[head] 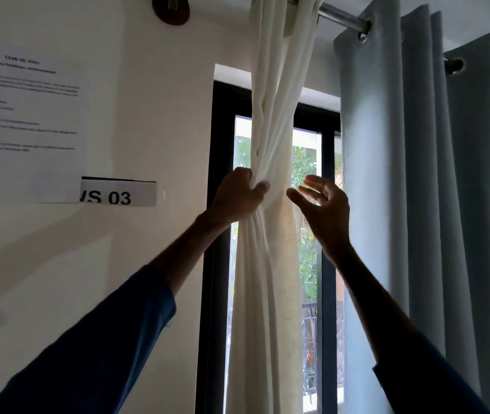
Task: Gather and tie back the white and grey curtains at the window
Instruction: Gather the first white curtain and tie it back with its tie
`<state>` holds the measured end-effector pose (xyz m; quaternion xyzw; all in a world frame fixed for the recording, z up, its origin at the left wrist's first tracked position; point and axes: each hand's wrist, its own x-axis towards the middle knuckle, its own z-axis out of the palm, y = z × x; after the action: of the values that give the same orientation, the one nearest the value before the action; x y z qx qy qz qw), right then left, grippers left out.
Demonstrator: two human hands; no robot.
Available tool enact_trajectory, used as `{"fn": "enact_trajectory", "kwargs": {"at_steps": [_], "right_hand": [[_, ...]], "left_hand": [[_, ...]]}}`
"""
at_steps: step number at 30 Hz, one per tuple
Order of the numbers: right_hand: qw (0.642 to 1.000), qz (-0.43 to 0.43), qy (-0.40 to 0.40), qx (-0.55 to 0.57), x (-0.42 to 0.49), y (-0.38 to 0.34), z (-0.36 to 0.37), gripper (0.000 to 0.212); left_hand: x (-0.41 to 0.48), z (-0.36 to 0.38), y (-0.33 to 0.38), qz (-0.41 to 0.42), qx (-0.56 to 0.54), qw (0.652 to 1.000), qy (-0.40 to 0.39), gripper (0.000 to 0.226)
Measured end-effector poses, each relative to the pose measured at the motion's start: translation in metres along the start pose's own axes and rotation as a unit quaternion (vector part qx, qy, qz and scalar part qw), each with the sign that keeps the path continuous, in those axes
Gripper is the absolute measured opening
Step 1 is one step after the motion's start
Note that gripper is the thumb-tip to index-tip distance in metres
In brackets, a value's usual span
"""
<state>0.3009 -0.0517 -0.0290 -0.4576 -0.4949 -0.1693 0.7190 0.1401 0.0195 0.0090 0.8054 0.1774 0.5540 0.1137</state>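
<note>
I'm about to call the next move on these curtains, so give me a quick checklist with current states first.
1. Left hand grips the white curtain: ok, fingers curled round the bundle.
2. White curtain gathered into one bundle: ok.
3. Right hand free: ok, open beside the bundle, holding nothing.
4. Tie or cord ready: cannot tell, none in view.
5. Grey curtain gathered: not ok, hangs in loose folds.
</note>
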Motion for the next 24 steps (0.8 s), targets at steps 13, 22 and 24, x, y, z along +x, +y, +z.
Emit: {"fn": "enact_trajectory", "kwargs": {"at_steps": [13, 22, 24], "right_hand": [[0.919, 0.205, -0.257, 0.217, 0.014, 0.003, 0.001, 0.042], [0.961, 0.161, -0.189, 0.125, 0.003, 0.003, -0.015, 0.025], [0.966, 0.154, -0.172, 0.112, 0.002, 0.002, -0.016, 0.030]], "left_hand": [[-0.006, -0.029, -0.005, -0.034, -0.105, 0.990, -0.092, 0.051], [-0.013, -0.017, 0.001, 0.025, 0.037, 0.997, -0.060, 0.038], [-0.014, -0.015, 0.004, 0.030, 0.055, 0.997, -0.053, 0.040]]}}
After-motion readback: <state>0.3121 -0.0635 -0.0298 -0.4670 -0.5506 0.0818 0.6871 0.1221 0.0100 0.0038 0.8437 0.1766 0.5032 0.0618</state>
